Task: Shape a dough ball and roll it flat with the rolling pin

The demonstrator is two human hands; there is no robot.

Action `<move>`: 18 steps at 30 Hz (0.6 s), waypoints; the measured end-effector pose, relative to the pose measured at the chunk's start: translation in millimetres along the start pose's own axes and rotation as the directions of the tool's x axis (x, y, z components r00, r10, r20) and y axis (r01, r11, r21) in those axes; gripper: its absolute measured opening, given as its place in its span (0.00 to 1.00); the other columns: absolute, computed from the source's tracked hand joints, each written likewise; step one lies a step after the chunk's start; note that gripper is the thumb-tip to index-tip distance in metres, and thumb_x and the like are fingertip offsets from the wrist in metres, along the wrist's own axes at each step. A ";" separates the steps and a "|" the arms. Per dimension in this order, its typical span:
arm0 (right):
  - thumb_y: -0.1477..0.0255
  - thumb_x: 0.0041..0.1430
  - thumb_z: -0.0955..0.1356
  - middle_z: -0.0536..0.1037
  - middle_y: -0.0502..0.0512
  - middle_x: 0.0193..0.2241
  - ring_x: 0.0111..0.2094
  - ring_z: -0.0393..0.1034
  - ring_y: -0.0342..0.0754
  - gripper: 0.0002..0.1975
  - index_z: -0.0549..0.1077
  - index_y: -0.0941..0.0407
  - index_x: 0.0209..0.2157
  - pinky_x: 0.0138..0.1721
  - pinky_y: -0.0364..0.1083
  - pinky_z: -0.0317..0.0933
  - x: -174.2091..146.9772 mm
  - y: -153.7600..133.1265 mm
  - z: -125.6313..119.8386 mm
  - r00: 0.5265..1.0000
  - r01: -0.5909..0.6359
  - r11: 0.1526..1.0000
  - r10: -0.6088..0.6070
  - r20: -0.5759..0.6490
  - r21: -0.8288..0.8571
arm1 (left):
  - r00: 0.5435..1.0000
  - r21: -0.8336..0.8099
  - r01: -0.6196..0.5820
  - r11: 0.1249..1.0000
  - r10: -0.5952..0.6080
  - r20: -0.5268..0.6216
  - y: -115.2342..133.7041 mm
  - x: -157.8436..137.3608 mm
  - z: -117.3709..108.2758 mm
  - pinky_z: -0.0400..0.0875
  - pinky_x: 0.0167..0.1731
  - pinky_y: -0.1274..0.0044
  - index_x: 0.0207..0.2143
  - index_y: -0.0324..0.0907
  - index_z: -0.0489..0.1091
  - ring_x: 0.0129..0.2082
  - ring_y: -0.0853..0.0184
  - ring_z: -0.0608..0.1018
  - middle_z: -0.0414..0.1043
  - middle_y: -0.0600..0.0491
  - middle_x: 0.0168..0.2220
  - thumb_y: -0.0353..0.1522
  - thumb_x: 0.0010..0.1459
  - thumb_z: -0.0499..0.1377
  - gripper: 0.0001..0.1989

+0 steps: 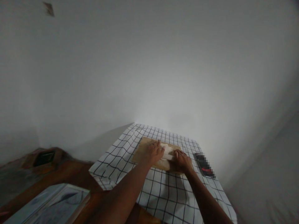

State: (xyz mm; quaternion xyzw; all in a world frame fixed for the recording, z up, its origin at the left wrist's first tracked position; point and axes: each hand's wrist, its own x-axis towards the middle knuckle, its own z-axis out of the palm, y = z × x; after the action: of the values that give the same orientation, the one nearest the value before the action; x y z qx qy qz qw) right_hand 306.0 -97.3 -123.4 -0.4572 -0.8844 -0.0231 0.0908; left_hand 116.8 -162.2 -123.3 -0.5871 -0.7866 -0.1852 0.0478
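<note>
A wooden board lies on the checked cloth, with a pale flat piece that looks like dough on top of it. My left hand rests palm down over the left side of the pale piece, its fingers stretched and slightly spread. On the right side of the board, my right hand has its fingers curled down beside the piece. A light bar-like shape shows between the hands, but I cannot tell what it is. Whatever lies under the right fingers is hidden.
A white cloth with dark grid lines covers the table, which stands against a pale wall. At the table's right edge lies a dark, partly blurred flat object. A light box-like object sits lower left, near a brown surface.
</note>
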 end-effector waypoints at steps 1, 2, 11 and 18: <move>0.68 0.71 0.54 0.73 0.58 0.56 0.56 0.68 0.52 0.20 0.71 0.51 0.55 0.52 0.52 0.64 2.7 0.7 0.8 1.000 -0.030 0.999 0.030 0.004 0.022 | 1.000 -0.007 0.008 1.000 -0.008 0.013 -0.3 2.3 0.2 0.57 0.63 0.60 0.67 0.38 0.56 0.64 0.51 0.65 0.61 0.38 0.65 0.43 0.68 0.44 0.30; 0.68 0.71 0.54 0.73 0.57 0.56 0.56 0.68 0.51 0.21 0.71 0.51 0.55 0.53 0.52 0.63 5.4 1.3 1.5 0.998 -0.055 0.998 0.055 0.012 0.041 | 0.999 -0.013 0.016 1.000 -0.016 0.028 -0.7 4.6 0.4 0.55 0.64 0.60 0.67 0.39 0.56 0.65 0.52 0.64 0.61 0.39 0.65 0.44 0.68 0.44 0.30; 0.67 0.72 0.52 0.73 0.59 0.56 0.56 0.68 0.51 0.22 0.71 0.53 0.55 0.55 0.51 0.59 28.8 6.0 7.4 0.995 -0.099 0.989 0.098 0.022 0.107 | 0.988 -0.065 0.047 0.997 -0.037 0.151 -4.1 27.3 -5.0 0.53 0.64 0.59 0.68 0.39 0.54 0.67 0.53 0.61 0.57 0.40 0.68 0.50 0.67 0.41 0.35; 0.65 0.72 0.52 0.76 0.61 0.52 0.53 0.69 0.54 0.22 0.71 0.54 0.54 0.51 0.50 0.60 45.8 9.2 1.7 0.996 -0.081 0.996 0.079 0.044 0.034 | 0.981 -0.074 0.077 0.994 -0.062 0.185 -6.0 57.7 -2.2 0.55 0.63 0.62 0.65 0.40 0.58 0.66 0.54 0.62 0.60 0.41 0.67 0.54 0.66 0.39 0.37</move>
State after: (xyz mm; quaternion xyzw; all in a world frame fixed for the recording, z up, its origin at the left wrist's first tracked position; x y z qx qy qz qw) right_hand 287.4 -54.9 -117.2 -0.4910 -0.8674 0.0062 0.0808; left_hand 93.2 -112.2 -105.7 -0.5753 -0.7995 -0.1638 -0.0548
